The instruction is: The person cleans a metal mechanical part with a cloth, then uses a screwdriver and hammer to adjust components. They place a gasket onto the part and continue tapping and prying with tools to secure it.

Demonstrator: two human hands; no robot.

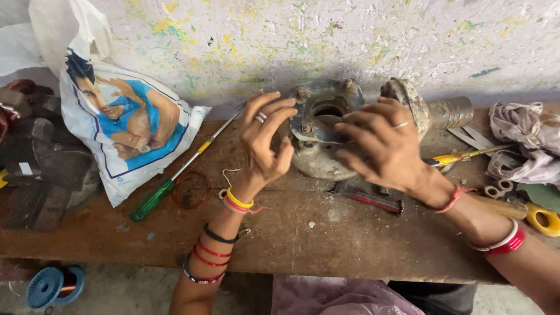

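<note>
Metal housing (318, 146) between left hand (265, 140), right hand (379, 143).

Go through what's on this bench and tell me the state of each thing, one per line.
Metal motor housing: on its side on the bench, round opening facing up toward the camera.
Left hand: open, fingers spread, beside the housing.
Right hand: open, fingers on the housing.
Green-handled screwdriver: lying flat, untouched.
Printed plastic bag: slumped against the wall.
Blue wire spool: on the floor.
</note>
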